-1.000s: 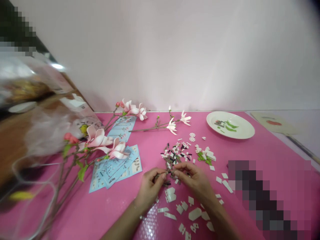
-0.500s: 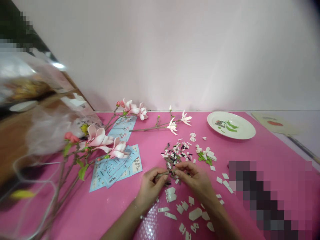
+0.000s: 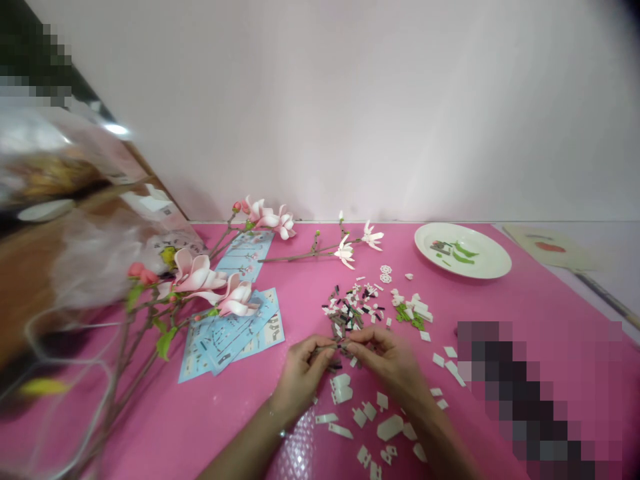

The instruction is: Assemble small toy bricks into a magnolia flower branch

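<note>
My left hand [image 3: 305,367] is closed, thumb and fingers pinched on a small brown piece [image 3: 325,348]. Just to its right, my right hand [image 3: 383,353] pinches at the other end of the brown piece, fingertips close to the left ones. Both hands are low over the near edge of a pile of small brown, black and white pieces [image 3: 350,310]. Flat white pieces [image 3: 390,427] lie loose on the pink table [image 3: 240,413], nearer to me and between my forearms. Green and white pieces [image 3: 411,312] form a small cluster right of the pile.
Pink flower branches [image 3: 195,277] and blue printed sheets [image 3: 255,333] lie at the left. A white-flowered branch [image 3: 300,256] is at the back. A white plate [image 3: 487,263] holds green pieces at the back right. Clear plastic bags [image 3: 100,253] are at the far left.
My right hand has shifted slightly left, bringing its fingertips closer to my left hand's. The loose pieces look unchanged.
</note>
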{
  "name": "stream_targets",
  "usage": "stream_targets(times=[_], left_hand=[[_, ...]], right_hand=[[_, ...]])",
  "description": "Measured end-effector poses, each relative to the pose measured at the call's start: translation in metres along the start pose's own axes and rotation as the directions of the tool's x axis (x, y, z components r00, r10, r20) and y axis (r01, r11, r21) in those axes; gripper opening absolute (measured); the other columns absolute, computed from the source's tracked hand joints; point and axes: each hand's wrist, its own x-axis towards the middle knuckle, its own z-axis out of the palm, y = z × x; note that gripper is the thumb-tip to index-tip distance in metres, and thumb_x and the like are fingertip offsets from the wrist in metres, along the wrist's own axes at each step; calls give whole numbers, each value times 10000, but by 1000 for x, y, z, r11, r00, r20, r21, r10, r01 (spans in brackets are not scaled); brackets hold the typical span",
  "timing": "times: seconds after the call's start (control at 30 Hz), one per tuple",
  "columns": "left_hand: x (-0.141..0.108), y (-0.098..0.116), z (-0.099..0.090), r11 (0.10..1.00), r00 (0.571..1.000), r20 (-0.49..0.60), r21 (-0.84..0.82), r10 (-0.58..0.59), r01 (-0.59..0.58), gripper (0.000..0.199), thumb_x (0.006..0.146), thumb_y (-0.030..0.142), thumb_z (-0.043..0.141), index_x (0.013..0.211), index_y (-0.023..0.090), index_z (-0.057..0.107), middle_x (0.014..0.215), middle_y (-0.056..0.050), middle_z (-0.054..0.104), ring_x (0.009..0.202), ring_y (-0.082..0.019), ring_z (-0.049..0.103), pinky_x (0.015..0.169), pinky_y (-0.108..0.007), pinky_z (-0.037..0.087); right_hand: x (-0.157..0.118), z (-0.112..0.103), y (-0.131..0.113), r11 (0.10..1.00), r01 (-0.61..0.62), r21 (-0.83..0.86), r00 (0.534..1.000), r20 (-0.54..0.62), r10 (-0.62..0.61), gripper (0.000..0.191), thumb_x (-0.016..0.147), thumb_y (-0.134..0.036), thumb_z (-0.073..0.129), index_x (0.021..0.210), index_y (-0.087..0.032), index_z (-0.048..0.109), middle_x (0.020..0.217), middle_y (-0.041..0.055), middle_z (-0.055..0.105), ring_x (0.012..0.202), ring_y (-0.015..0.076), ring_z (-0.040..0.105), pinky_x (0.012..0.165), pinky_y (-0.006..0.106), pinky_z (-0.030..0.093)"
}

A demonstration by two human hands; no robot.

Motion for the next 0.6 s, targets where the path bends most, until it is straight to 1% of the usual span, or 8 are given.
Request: stream_targets(times=[0.13,0.3,0.43,0.5,0.6], left_hand=[[-1,-2,0,1000,1000,12,24,-1,0,274,889,389,548,909,126,621,813,-81,677,753,-198,656,698,-316,546],[-1,-2,0,999,1000,22,36,7,-8,284,888,404,545,901,130,621,808,-74,666,752,-190,647,695,-302,534],[-1,-2,0,999,1000,15,39,1,-2,288,893,406,538,909,132,626,807,-71,669,749,-188,650,696,-301,533],[0,-1,0,999,1000,12,37,1,-2,287,892,405,540,912,132,626,809,-72,672,750,-189,653,696,-303,534],[0,0,0,999,1000,9,33,4,-4,287,883,405,556,909,129,629,813,-75,676,755,-194,655,698,-307,533]], right_hand=[[-1,0,-1,1000,-4,3,1000,-1,4,186,729,-371,706,764,-188,707,759,43,696,717,188,628,663,286,491],[1,-1,1,1000,-20,11,999,27,19,203,729,-383,712,772,-185,706,756,42,690,705,185,620,653,289,486],[1,0,1,994,-29,110,998,59,22,253,741,-401,708,876,-190,675,774,28,670,722,172,612,660,277,482],[0,1,-1,991,-38,130,996,86,27,268,760,-407,690,909,-185,662,794,30,666,743,171,614,671,274,483],[-1,0,-3,996,-47,74,993,112,39,260,790,-423,657,829,-166,665,762,35,661,716,166,600,645,266,469]])
